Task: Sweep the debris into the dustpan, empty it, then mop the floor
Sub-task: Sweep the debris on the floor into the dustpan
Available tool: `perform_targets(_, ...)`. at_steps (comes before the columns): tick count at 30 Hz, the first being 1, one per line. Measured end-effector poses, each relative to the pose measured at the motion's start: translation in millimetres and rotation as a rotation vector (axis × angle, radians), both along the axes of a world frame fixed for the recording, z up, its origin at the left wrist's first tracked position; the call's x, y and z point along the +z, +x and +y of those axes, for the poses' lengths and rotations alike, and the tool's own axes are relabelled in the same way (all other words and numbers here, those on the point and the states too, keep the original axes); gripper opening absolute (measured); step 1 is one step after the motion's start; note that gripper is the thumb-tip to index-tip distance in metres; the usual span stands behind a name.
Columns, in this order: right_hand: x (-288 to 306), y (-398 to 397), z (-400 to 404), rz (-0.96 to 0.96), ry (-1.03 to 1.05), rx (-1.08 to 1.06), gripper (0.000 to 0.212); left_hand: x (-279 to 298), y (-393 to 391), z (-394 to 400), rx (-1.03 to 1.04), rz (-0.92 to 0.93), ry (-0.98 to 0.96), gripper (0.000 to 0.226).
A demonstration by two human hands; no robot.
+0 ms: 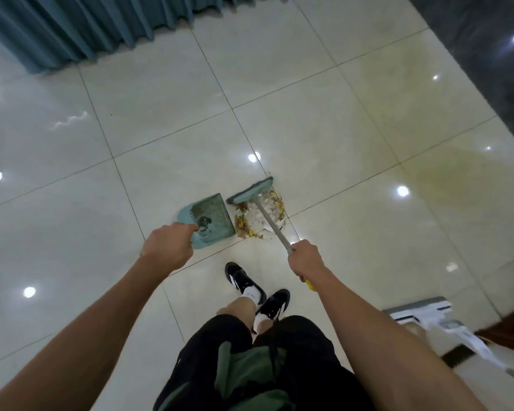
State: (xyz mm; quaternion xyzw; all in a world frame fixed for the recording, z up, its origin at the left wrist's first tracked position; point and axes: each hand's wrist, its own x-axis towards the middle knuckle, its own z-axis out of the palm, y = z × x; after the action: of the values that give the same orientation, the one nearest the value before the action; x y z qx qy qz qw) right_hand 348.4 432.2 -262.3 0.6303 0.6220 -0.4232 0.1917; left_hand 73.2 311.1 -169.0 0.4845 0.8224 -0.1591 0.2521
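Observation:
A teal dustpan (212, 216) rests on the glossy tile floor, its mouth facing right, with a dark clump inside. My left hand (168, 246) grips its handle. Right beside it lies a pile of debris (260, 216): yellow-brown leaves and clear plastic scraps. A broom with a teal head (250, 192) stands at the far side of the pile, its grey shaft (272, 225) crossing over the debris. My right hand (306, 261) is closed around that shaft, above a yellow grip end.
A white flat mop (419, 314) lies on the floor at the lower right, near a dark wooden edge. Teal curtains (86, 28) hang along the far left. A dark wall (487, 54) runs at the upper right. My feet in black shoes (257, 289) stand just behind the pile.

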Motion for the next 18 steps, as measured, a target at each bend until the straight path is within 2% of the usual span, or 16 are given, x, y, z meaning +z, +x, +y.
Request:
perform_targets(5,-0.4,19.7,-17.4,0.025,0.072,0.039,0.025,5.7,11.2,-4.9,-0.036,0.015,0.007,0.038)
perform_targets(9,14.4,17.2,-25.7,0.005,0.168,0.054,0.021,9.3,7.2,-5.9,-0.098,0.027,0.023,0.043)
perform_targets(11,22.8,14.8,-36.4,-0.017,0.201,-0.003,0.024,10.6,-2.0,-2.9,-0.119,0.021,0.024,0.042)
perform_targets(12,23.6,13.2,-43.0,-0.001,0.153,-0.100,0.029,10.6,-8.1,-0.9,-0.127,0.013,0.025,0.042)
perform_targets(14,23.2,5.4,-55.9,0.135,-0.125,-0.421,0.036,9.0,-21.7,4.5,-0.148,0.001,0.034,0.042)
perform_targets(16,25.6,-10.8,-62.7,0.303,-0.370,-0.613,0.023,6.9,-36.6,10.2,-0.179,-0.012,0.032,0.040)
perform_targets(18,25.3,-33.1,-61.2,0.350,-0.316,-0.645,0.009,4.9,-54.7,15.9,-0.208,-0.030,0.030,0.039)
